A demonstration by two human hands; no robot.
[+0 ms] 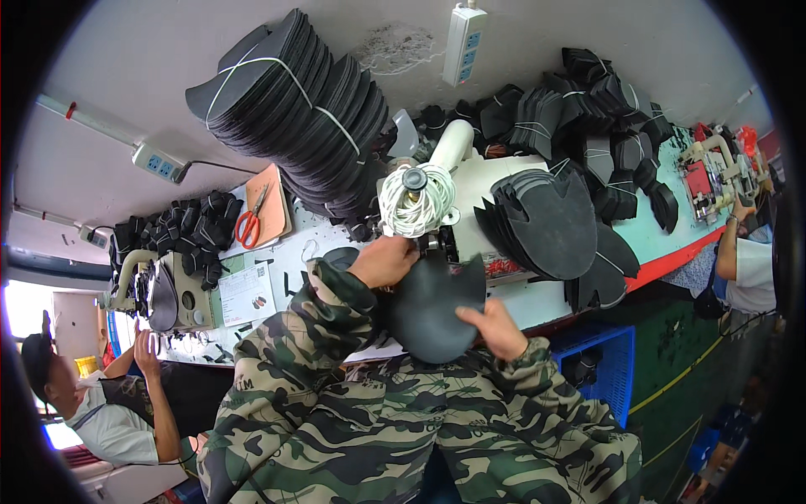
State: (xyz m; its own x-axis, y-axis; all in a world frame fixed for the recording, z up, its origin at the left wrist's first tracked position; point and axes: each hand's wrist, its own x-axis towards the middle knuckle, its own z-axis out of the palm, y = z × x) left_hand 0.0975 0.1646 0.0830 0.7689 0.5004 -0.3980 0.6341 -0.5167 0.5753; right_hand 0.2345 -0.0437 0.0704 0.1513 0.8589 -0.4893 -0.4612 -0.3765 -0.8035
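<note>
A black, flat piece with a rounded lower edge and a notched upper edge (pixel 432 315), like a shoe-upper cutting, is held in front of me against the front of a white machine (pixel 454 144). My right hand (pixel 495 328) grips its right edge, thumb on top and the other fingers mostly underneath. My left hand (pixel 382 261) is closed at its upper left edge, close to the machine head; the fingertips are partly hidden. A coil of white cord (pixel 413 202) hangs on top of the machine. Where piece and machine meet cannot be seen clearly.
A tall tied stack of black pieces (pixel 277 109) leans at the back left. Another stack (pixel 550 223) lies right of the machine. Orange-handled scissors (pixel 249 225) and a paper sheet (pixel 247 294) lie left. A blue crate (pixel 617 370) stands lower right. Co-workers (pixel 117 420) sit on both sides.
</note>
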